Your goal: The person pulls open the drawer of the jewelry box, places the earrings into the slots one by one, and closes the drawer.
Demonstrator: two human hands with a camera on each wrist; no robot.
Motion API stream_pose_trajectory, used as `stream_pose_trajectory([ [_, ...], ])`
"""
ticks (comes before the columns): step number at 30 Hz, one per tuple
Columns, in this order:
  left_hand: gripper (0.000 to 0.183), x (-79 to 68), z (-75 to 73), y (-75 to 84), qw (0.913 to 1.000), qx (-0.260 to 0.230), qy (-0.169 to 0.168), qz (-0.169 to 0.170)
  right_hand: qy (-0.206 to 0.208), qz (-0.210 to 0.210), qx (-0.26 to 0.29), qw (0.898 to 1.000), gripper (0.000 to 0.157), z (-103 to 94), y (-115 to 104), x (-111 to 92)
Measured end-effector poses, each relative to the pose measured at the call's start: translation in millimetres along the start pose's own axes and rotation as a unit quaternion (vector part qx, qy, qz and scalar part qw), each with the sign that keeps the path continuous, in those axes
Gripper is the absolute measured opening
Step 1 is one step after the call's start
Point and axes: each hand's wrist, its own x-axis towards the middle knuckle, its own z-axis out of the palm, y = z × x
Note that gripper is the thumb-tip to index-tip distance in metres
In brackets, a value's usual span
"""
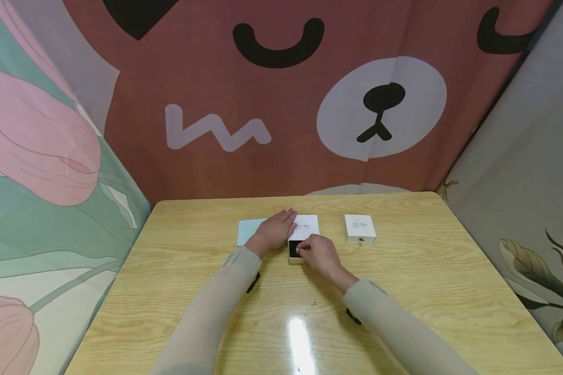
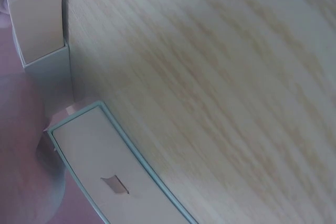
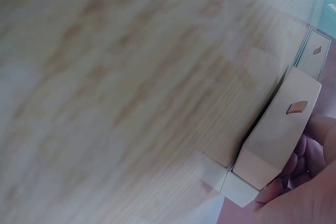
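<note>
My left hand (image 1: 276, 229) lies with fingers extended over the left side of a white drawer box (image 1: 308, 223). Under and beside that hand is a light blue box (image 1: 249, 232); in the left wrist view its front (image 2: 86, 156) has a small pull tab. The white box's drawer (image 1: 291, 261), with a black inside, is pulled out toward me. My right hand (image 1: 320, 254) reaches in from the right, its bent fingertips together over the black lining. Something pale shows at those fingertips, too small to tell. The right wrist view shows the drawer front (image 3: 275, 135) beside curled fingers.
Another white drawer box (image 1: 360, 228), closed, stands to the right on the wooden table (image 1: 192, 291). A tiny shiny piece (image 1: 313, 302) lies nearer to me, between the forearms. Patterned cloth (image 1: 206, 172) hangs behind the table's back edge.
</note>
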Motion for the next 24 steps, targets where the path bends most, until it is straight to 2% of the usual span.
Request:
stream_pose_trajectory([
  [8, 0.059, 2.7, 1.8, -0.8, 1.0, 0.004, 0.007, 0.002, 0.003, -0.004, 0.013, 1.0, 0.006, 1.8, 0.2, 1.6],
  [24, 0.059, 1.7, 0.1, 0.0, 1.0, 0.005, -0.003, -0.002, -0.023, 0.006, 0.016, 1.0, 0.006, 0.5, -1.6, 2.0],
])
